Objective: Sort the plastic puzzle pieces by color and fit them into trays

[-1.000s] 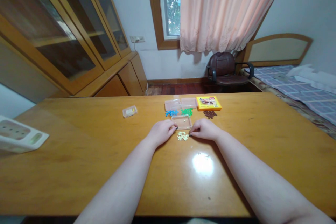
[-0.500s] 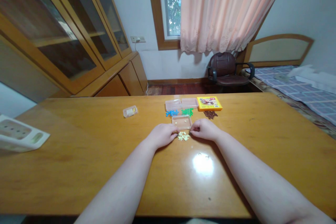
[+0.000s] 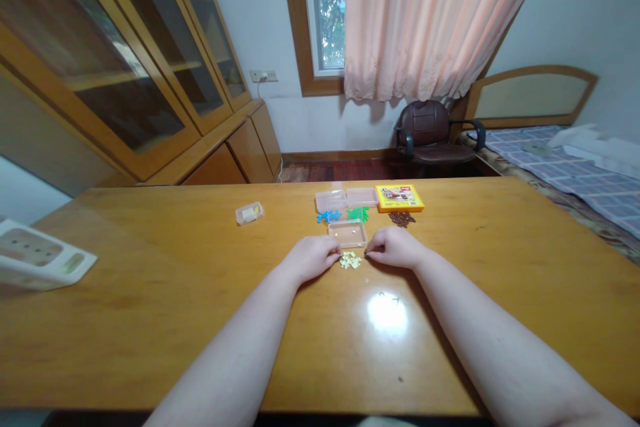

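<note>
A small heap of pale yellow-green pieces (image 3: 351, 260) lies on the wooden table (image 3: 200, 320) between my two hands. At its left edge rests my left hand (image 3: 316, 257), fingers closed together with the tips beside the pieces. My right hand (image 3: 393, 247) is a little to the right of the heap, thumb and fingers pinched. What either pinch holds, if anything, is too small to make out. Just beyond the heap stands a clear plastic tray (image 3: 347, 235) with a few small pale bits inside.
Behind the tray lie blue pieces (image 3: 329, 216), green pieces (image 3: 358, 214) and brown pieces (image 3: 402, 219). Further back are clear containers (image 3: 331, 200) and a yellow box (image 3: 399, 198). A small clear case (image 3: 249, 213) sits left; a white object (image 3: 43, 255) stands at the far left.
My right hand has shifted slightly right, away from the heap. The left hand and the pieces look much the same.
</note>
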Available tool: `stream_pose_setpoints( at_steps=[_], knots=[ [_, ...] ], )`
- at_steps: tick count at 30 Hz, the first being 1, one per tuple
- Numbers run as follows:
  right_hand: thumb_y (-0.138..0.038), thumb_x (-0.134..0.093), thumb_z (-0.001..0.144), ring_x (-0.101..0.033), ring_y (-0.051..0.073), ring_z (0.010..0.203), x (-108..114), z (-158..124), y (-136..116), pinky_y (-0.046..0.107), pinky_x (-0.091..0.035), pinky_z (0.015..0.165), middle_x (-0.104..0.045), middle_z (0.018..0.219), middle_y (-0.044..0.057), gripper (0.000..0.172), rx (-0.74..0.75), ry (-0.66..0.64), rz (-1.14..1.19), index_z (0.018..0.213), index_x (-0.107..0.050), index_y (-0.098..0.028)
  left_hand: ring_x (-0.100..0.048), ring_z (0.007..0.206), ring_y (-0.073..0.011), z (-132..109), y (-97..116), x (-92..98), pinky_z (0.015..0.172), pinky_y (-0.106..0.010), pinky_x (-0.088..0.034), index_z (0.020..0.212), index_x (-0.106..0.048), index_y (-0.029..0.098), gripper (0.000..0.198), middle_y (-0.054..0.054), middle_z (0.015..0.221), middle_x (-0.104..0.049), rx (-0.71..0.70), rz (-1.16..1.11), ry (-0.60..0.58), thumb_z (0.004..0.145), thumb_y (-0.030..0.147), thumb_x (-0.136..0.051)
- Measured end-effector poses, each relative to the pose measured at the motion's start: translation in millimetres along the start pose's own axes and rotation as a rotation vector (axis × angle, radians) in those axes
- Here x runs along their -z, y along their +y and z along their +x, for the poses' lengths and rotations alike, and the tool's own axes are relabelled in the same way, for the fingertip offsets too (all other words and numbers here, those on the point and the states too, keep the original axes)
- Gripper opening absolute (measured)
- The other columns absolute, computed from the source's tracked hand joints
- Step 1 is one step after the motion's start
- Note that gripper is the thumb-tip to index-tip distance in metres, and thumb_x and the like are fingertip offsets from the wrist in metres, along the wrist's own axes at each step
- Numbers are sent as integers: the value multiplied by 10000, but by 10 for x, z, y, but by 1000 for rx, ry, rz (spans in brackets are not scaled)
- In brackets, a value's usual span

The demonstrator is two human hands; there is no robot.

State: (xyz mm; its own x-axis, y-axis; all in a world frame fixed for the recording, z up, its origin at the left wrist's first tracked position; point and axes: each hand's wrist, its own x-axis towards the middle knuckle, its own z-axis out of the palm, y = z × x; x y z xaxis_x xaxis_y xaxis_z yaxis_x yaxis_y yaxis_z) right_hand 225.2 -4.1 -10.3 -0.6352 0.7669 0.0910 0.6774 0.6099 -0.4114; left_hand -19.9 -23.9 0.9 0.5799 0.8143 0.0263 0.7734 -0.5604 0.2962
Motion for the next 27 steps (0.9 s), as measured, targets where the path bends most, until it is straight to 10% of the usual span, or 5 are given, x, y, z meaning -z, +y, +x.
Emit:
stream_pose_setpoints(
  at_steps=[9,16,27],
  knots=[
    [-229,-581,756,-608,148,664,-20,18,-52,243,-400,625,-712,744,32,153,24,18,-72,763,-733,-216,-617,852,-165,16,-34,9,757,-267,-456,984,-640,233,224,-28,992,-677,144,-23,228,883,301,-453],
    [-268,-593,770,-575,127,611,-51,32,32,227,-392,586,-685,685,37,148,-74,203,112,719,-691,-169,-617,828,-159,-4,-12,51,738,-252,-455,961,-655,235,212,-24,944,-685,68,-12,130,866,292,-473],
    [-250,-634,693,-511,104,539,55,-31,-24,215,-331,523,-627,614,-14,94,-93,9,69,746,-694,-200,-611,790,-150,-32,-1,54,714,-234,-443,880,-671,253,146,0,882,-688,-38,-19,-9,826,283,-539]
  ],
)
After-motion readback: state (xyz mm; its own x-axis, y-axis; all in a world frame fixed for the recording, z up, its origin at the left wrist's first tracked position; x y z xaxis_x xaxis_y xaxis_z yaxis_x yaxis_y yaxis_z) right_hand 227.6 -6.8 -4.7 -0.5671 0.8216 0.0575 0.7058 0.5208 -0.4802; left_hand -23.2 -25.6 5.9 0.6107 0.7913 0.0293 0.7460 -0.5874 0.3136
